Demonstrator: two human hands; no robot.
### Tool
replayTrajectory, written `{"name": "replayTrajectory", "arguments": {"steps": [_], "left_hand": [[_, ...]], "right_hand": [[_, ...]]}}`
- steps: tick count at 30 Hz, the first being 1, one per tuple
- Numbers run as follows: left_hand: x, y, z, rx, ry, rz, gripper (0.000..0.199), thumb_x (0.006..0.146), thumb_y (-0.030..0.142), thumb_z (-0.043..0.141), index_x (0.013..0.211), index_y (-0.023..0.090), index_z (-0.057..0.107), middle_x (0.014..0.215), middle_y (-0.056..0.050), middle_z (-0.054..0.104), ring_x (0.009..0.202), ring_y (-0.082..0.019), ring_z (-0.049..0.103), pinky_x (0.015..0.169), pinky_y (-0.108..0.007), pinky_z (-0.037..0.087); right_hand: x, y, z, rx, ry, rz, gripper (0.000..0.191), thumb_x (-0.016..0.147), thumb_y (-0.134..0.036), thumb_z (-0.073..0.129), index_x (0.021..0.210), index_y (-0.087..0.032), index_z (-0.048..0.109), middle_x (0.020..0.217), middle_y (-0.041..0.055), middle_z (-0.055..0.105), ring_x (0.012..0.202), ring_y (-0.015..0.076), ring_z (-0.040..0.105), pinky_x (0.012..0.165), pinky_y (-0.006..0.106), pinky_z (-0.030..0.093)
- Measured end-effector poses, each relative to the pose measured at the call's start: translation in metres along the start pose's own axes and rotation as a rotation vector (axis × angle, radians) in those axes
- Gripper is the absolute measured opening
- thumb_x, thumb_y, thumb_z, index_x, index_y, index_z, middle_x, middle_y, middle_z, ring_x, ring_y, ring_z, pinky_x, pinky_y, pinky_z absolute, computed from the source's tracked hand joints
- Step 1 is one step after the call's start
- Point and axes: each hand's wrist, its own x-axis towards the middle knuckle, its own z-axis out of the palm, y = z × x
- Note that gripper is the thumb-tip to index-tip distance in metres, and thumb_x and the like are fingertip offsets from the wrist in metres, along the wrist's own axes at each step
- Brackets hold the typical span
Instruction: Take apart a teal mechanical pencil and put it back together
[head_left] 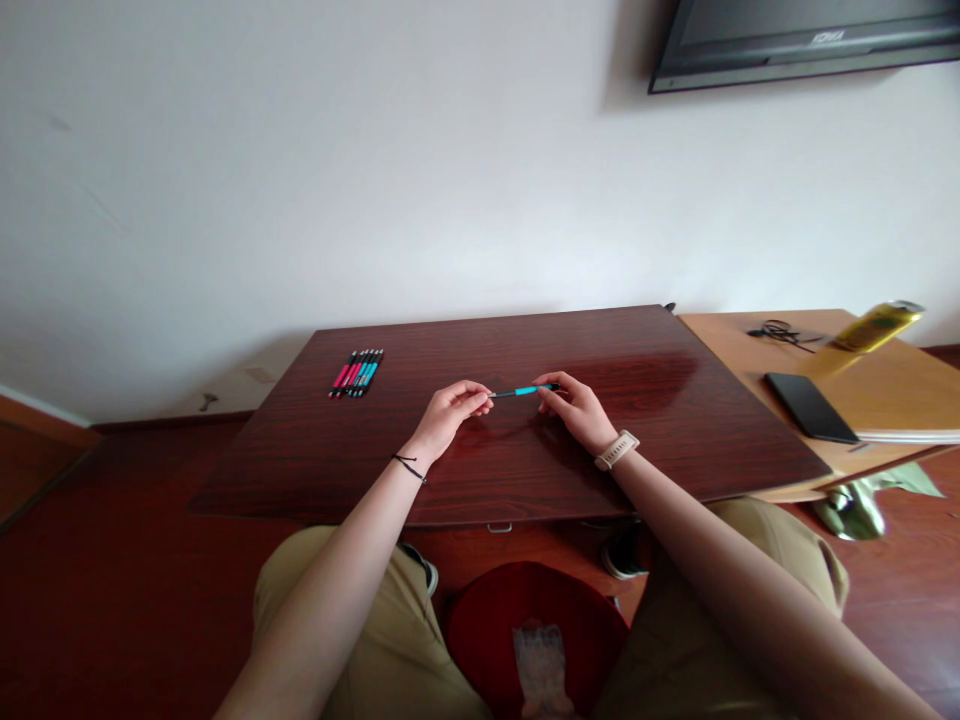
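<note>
A blue and black pen [525, 391] is held level above the dark wooden table [480, 350], between both hands. My left hand [454, 408] pinches its thin silver-tipped end. Around the black end on the other side, my right hand [571, 405] closes its thumb and fingers. Toward the table's left side lies a row of several pens [356, 374], side by side, pink ones on the left and blue ones on the right.
A lighter wooden table [731, 335] adjoins on the right, with a black phone [810, 407], a dark coiled cable [780, 332] and a tilted yellow can [879, 326]. A red stool [487, 620] is between my legs. A screen [810, 40] hangs on the wall.
</note>
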Motion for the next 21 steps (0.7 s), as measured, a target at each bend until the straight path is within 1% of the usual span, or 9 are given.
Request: {"name": "replayTrajectory", "arguments": {"steps": [4, 7, 13, 17, 19, 21], "left_hand": [[0.0009, 0.0016, 0.0004, -0.021, 0.072, -0.01, 0.034, 0.086, 0.045, 0.086, 0.102, 0.017, 0.078, 0.096, -0.009, 0.079, 0.087, -0.019, 0.073, 0.087, -0.034, 0.058], [0.0014, 0.0018, -0.0003, -0.024, 0.101, -0.017, 0.033, 0.086, 0.045, 0.086, 0.101, 0.017, 0.078, 0.096, -0.009, 0.079, 0.088, -0.019, 0.073, 0.087, -0.034, 0.057], [0.0033, 0.0001, -0.0025, 0.015, 0.132, 0.011, 0.033, 0.083, 0.041, 0.086, 0.104, 0.017, 0.078, 0.098, -0.008, 0.079, 0.092, -0.02, 0.072, 0.083, -0.033, 0.054], [0.0048, -0.0001, -0.0042, 0.052, 0.161, 0.03, 0.034, 0.081, 0.038, 0.086, 0.106, 0.017, 0.077, 0.098, -0.008, 0.078, 0.09, -0.02, 0.071, 0.08, -0.032, 0.053], [0.0049, -0.0001, -0.0054, 0.063, 0.178, 0.031, 0.036, 0.081, 0.037, 0.086, 0.109, 0.017, 0.076, 0.099, -0.008, 0.079, 0.089, -0.019, 0.071, 0.08, -0.032, 0.052], [0.0046, 0.0, -0.0064, 0.069, 0.196, 0.028, 0.039, 0.08, 0.036, 0.086, 0.113, 0.017, 0.074, 0.1, -0.008, 0.079, 0.089, -0.019, 0.07, 0.08, -0.032, 0.052]], "right_hand": [[-0.0004, -0.0002, -0.0007, -0.036, 0.008, -0.006, 0.035, 0.097, -0.052, 0.071, 0.117, -0.023, 0.072, 0.081, 0.0026, 0.074, 0.075, 0.0219, 0.07, 0.074, 0.034, 0.054], [-0.0001, 0.0012, -0.0013, -0.068, 0.002, -0.017, 0.034, 0.096, -0.052, 0.072, 0.113, -0.023, 0.073, 0.085, 0.003, 0.075, 0.076, 0.0218, 0.071, 0.076, 0.035, 0.055], [-0.0008, 0.0006, 0.0004, -0.131, -0.08, -0.052, 0.03, 0.096, -0.048, 0.072, 0.111, -0.023, 0.073, 0.097, 0.0045, 0.079, 0.085, 0.0222, 0.073, 0.08, 0.034, 0.057], [-0.0035, -0.0047, 0.0037, -0.187, -0.144, -0.093, 0.027, 0.1, -0.047, 0.068, 0.113, -0.023, 0.072, 0.092, 0.0029, 0.079, 0.085, 0.0213, 0.073, 0.082, 0.034, 0.056], [-0.0035, -0.0054, 0.0034, -0.185, -0.14, -0.097, 0.028, 0.101, -0.048, 0.066, 0.114, -0.024, 0.071, 0.089, 0.0023, 0.079, 0.082, 0.0204, 0.073, 0.082, 0.034, 0.056], [-0.001, -0.0037, -0.0003, -0.145, -0.103, -0.065, 0.031, 0.101, -0.05, 0.066, 0.115, -0.023, 0.071, 0.09, 0.0034, 0.08, 0.08, 0.0201, 0.073, 0.08, 0.034, 0.057]]}}
